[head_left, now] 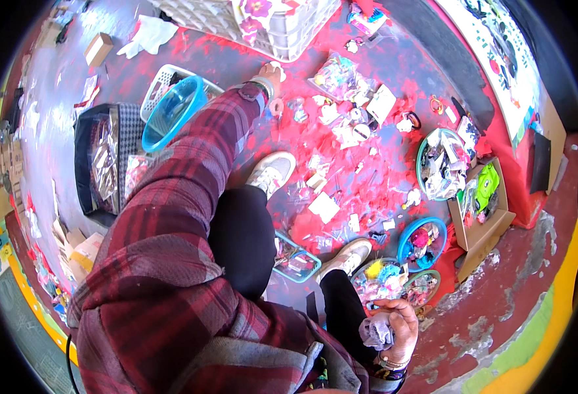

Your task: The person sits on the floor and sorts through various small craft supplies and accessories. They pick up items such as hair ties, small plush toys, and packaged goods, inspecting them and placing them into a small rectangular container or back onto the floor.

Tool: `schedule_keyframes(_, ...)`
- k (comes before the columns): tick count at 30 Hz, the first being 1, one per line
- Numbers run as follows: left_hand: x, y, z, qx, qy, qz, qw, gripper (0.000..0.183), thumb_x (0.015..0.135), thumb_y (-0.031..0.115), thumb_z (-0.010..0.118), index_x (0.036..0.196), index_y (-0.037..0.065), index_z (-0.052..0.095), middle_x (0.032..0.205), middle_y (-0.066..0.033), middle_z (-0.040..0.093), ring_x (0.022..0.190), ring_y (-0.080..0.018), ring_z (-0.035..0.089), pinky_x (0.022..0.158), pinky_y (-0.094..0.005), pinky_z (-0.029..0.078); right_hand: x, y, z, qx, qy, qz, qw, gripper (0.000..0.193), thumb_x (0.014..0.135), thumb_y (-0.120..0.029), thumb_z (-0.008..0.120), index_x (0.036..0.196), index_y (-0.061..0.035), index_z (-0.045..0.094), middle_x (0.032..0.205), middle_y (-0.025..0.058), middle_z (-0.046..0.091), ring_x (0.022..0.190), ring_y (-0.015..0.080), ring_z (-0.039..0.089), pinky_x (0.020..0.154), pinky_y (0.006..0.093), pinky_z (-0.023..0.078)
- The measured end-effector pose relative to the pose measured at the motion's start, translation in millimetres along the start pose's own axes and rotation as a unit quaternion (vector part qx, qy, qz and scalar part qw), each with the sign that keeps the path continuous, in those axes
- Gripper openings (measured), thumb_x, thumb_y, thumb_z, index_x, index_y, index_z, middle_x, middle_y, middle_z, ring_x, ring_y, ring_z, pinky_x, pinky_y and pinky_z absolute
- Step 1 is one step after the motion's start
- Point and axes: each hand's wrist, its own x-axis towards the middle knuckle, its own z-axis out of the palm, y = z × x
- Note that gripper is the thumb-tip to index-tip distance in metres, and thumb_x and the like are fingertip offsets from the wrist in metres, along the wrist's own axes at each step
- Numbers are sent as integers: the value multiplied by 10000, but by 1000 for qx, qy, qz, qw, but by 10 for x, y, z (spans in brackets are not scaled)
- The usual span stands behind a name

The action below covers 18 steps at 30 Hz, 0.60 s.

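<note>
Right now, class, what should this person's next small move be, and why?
Probably the left hand should lift the small white item: its fingers are right at it, though I can't tell whether they grip it. The right hand seems less suited, being far from that item and occupied with a crumpled lilac bundle.

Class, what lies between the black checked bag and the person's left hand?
In the head view, the blue basket, the white basket and the plaid sleeve lie between the bag and left hand.
</note>
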Motion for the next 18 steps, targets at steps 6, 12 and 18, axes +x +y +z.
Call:
schedule_keyframes(6,250,-73,38,0,-30,-74,997,402,752,132,543,1119,27,417,1169,-196,443,1086,-353,454,884,-407,409,226,92,-204,31,56,33,997,201,788,-23,430,953,50,518,934,177,595,783,206,606,695,298,494)
schedule_keyframes(12,122,-72,-174,-122,5,-55,991,320,802,146,464,1093,13,472,1153,-228,474,1027,-314,513,856,-386,431,226,97,-72,24,29,20,999,181,811,-34,445,956,45,518,941,178,596,774,200,608,689,293,496)
schedule_keyframes(18,-886,597,-778,-807,-227,48,544,360,878,73,418,1226,-4,364,1185,-161,481,1067,-267,506,891,-368,428,158,206,41,-7,-17,46,999,181,824,-47,448,970,36,516,962,163,590,795,179,599,706,284,484)
